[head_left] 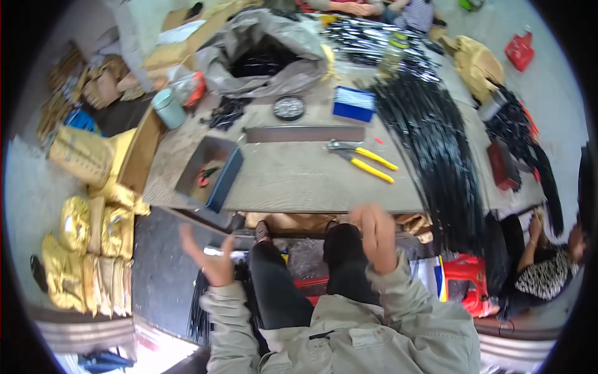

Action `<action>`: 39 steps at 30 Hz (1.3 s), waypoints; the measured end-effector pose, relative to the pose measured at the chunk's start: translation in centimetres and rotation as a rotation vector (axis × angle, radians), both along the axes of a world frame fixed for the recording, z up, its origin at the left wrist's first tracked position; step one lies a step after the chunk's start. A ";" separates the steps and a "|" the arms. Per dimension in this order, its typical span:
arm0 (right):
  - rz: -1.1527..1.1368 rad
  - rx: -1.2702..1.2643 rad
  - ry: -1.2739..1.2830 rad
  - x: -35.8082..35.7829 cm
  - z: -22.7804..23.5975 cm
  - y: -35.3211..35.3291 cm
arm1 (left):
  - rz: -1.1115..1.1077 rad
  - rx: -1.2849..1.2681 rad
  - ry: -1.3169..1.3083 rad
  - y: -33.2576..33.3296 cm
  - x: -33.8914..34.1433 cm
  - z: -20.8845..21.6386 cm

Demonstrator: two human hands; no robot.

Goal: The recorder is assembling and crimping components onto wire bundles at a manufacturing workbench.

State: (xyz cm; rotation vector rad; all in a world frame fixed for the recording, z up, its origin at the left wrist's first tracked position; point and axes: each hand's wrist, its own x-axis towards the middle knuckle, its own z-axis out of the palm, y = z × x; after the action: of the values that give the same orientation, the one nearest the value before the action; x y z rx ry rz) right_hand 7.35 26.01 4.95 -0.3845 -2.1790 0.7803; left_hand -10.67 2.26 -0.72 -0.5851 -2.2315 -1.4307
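Note:
My left hand (210, 257) is raised off the table's near left edge, thumb and fingers spread, with nothing visible in it. My right hand (377, 238) hovers by the near edge above my right thigh, blurred, its fingers loosely stretched and nothing seen between them. Closest ahead of it on the table lie pliers (372, 171) with yellow handles, jaws toward the left. A dark grey bin (227, 182) stands beyond my left hand, holding a small red-and-black item. Between bin and pliers, farther back, a flat brown bar (305, 134) lies crosswise.
Long black strips (436, 143) hang over the table's right edge. Farther back are a round dish (289, 108) of small pieces, a blue box (352, 115), a big grey sack (218, 59) and a teal cup (168, 111). Another person (542, 274) sits at right.

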 end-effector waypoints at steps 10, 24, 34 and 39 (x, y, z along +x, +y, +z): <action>-0.210 -0.271 0.150 -1.1 6.2 4.1 | -0.071 -0.169 0.175 1.6 -9.2 3.5; 0.000 -0.338 0.080 -7.6 3.9 -0.3 | -0.286 -0.144 0.589 -2.0 -9.2 5.5; -0.203 -0.059 -0.052 -5.1 6.7 7.6 | 0.046 -0.272 0.395 -0.4 -11.0 3.6; 0.463 -0.036 -0.096 -12.4 11.4 1.0 | 0.068 -0.201 0.537 1.6 -9.7 3.5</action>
State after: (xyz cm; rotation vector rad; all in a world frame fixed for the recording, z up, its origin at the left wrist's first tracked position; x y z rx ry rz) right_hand -5.07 27.02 16.40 0.0764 -2.3805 1.0679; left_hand -20.38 3.82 2.78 -0.8369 -1.9424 -0.8831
